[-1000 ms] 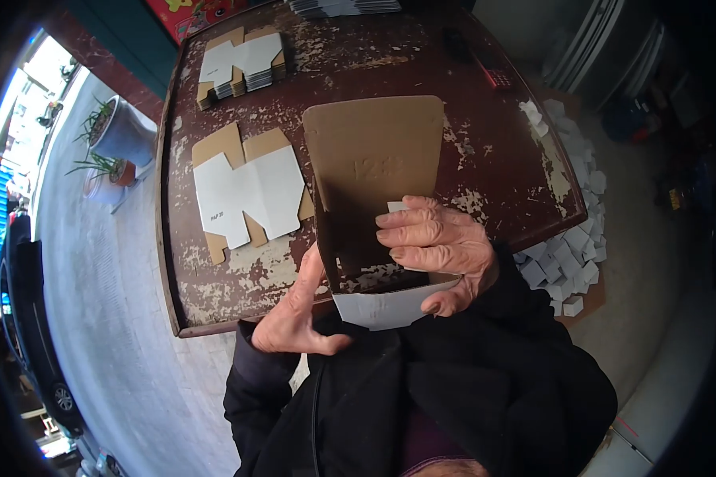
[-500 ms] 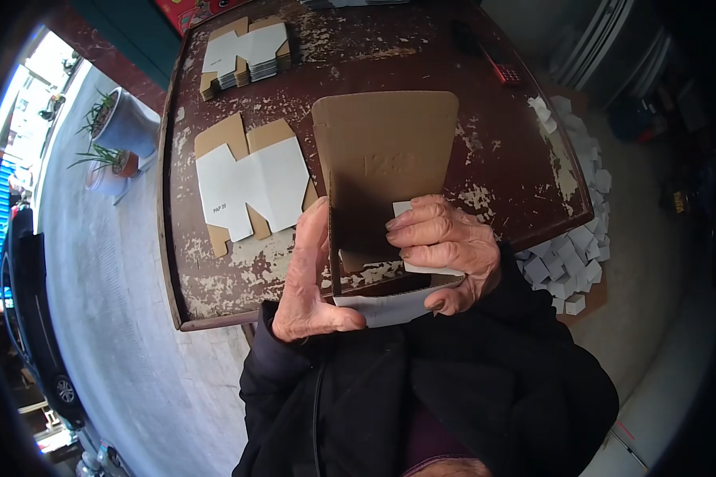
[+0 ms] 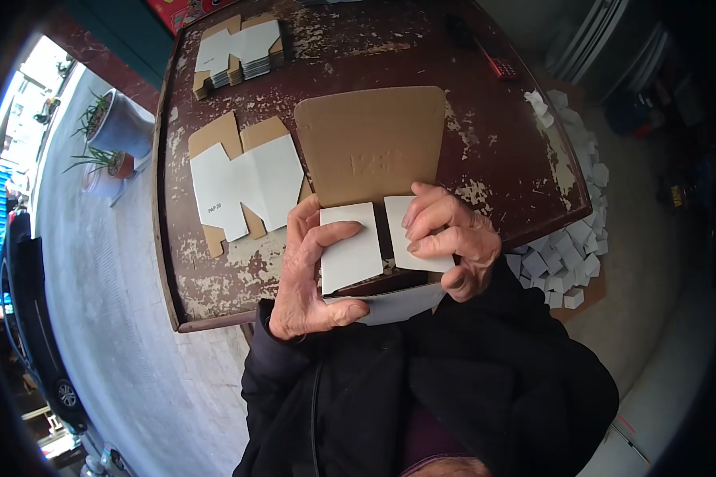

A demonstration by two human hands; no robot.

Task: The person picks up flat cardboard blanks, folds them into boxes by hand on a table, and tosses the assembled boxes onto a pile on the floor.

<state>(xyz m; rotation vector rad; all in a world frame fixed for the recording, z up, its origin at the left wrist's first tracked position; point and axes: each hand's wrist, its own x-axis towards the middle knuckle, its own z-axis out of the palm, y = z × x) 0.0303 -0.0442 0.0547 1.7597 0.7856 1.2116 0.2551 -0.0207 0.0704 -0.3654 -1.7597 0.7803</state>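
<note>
Two green potted plants [image 3: 111,163]: stood on the floor, far left of the open cardboard box [image 3: 374,143], white outside and brown inside.
Stack of flat white-and-brown cardboard blanks [image 3: 250,41]: lay beyond the box to its left, on the worn dark-red table [image 3: 358,67]; its small print was too small to read.
Single flat white-and-brown blank [image 3: 250,187]: lay just left of the box; it read "PAP 20".
Left hand [image 3: 301,278]: gripped the box's near left corner, fingers on the left flap, thumb against the white front panel [image 3: 390,308].
White left flap [image 3: 350,258]: lay folded inward over the box; half a second before, that side had stood open with no flap across it.
Box: stood at the table's near edge, brown lid raised, embossed with characters starting "12", the rest unclear.
White right flap [image 3: 406,234]: was folded inward, as in the earlier frame.
Right hand [image 3: 469,250]: gripped the near right corner, fingers on the right flap, thumb at the front panel.
Red keypad-like object [image 3: 502,68]: lay beyond the box to its right.
Pile of small white boxes [image 3: 569,258]: lay right of the box, beside the table.
</note>
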